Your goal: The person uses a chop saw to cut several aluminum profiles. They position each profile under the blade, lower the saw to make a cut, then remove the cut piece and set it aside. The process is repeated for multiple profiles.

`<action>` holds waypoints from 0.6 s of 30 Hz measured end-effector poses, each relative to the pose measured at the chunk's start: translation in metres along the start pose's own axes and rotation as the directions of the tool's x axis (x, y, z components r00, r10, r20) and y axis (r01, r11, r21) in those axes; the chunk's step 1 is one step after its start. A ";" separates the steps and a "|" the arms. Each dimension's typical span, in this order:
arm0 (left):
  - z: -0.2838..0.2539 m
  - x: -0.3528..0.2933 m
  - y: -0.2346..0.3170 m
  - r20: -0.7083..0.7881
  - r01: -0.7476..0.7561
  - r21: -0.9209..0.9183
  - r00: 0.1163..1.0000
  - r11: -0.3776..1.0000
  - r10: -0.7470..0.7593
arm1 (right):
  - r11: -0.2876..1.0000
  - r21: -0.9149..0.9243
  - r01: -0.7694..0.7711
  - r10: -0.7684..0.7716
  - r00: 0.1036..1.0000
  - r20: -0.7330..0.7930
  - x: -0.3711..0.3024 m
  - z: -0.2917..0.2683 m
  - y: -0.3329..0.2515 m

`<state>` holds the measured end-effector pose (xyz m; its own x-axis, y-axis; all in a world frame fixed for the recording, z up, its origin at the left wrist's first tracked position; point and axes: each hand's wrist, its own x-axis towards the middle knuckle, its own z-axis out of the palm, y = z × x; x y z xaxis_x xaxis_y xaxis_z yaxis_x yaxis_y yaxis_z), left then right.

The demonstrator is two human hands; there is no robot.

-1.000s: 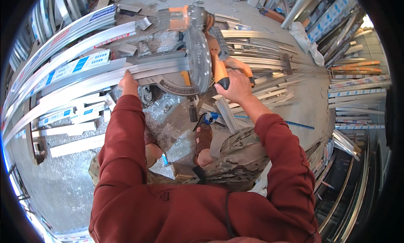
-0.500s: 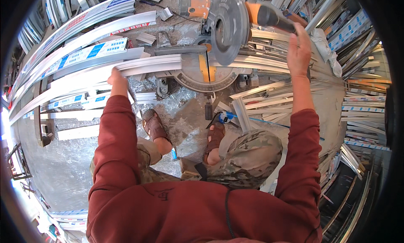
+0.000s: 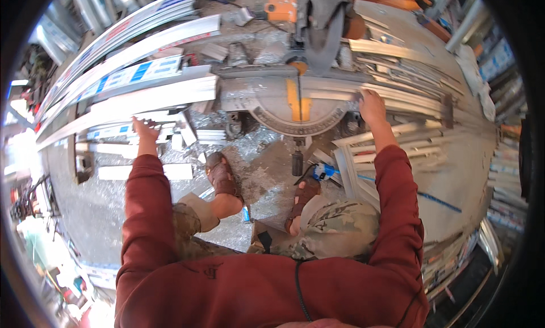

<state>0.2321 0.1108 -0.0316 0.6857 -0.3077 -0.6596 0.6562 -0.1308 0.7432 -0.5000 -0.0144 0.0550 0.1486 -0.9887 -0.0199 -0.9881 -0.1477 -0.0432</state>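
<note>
My right hand point(image 3: 373, 107) is closed on the end of a pale metal profile point(image 3: 332, 93) at the right of the mitre saw's base point(image 3: 258, 95). My left hand point(image 3: 146, 129) is just below the white metal profiles point(image 3: 164, 96) on the left, its fingers apart and slightly bent, holding nothing that I can see. Those profiles end short of the saw's yellow slot plates point(image 3: 293, 99). Above the base, the saw head point(image 3: 323, 27) stands raised, dark and blurred, with its orange motor housing point(image 3: 281, 7) to the left.
Long wrapped profiles point(image 3: 125, 41) lie stacked at the far left. More metal strips point(image 3: 409, 95) and offcuts point(image 3: 392, 149) crowd the right. Near my feet are a blue tool point(image 3: 323, 171) and a white strip point(image 3: 145, 172). Shavings litter the floor point(image 3: 255, 197).
My right hand has left the saw handle and come down to the profile on the right. The saw head has swung up and back. My left hand has let go of the white profiles and lowered.
</note>
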 end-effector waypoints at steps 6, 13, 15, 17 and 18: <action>-0.012 -0.092 -0.125 -0.027 0.028 0.261 0.999 0.965 -0.022 | 0.940 -0.195 0.281 -0.294 0.955 -0.038 -0.049 0.036 0.037; -0.031 -0.203 -0.196 -0.065 0.031 -0.091 0.997 0.995 -0.037 | 0.979 -0.088 0.185 -0.204 0.922 -0.330 -0.116 -0.088 0.041; -0.032 -0.228 -0.193 -0.054 0.068 -0.131 0.996 0.989 -0.076 | 0.984 -0.144 0.100 -0.159 0.856 -0.492 -0.116 -0.116 0.088; -0.027 -0.277 -0.167 0.052 0.030 0.204 0.998 0.978 -0.041 | 0.958 -0.140 -0.250 0.069 0.674 -0.735 -0.112 -0.144 0.165; -0.010 -0.300 -0.152 0.167 -0.032 0.386 0.985 0.922 -0.036 | 0.872 -0.218 -0.439 0.026 0.484 -0.875 -0.132 -0.151 0.278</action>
<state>-0.0703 0.2323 0.0520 0.5992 -0.4560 -0.6580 0.4619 -0.4744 0.7494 -0.8004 0.0708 0.1960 0.0117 -0.5053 0.8629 -0.9352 0.3000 0.1884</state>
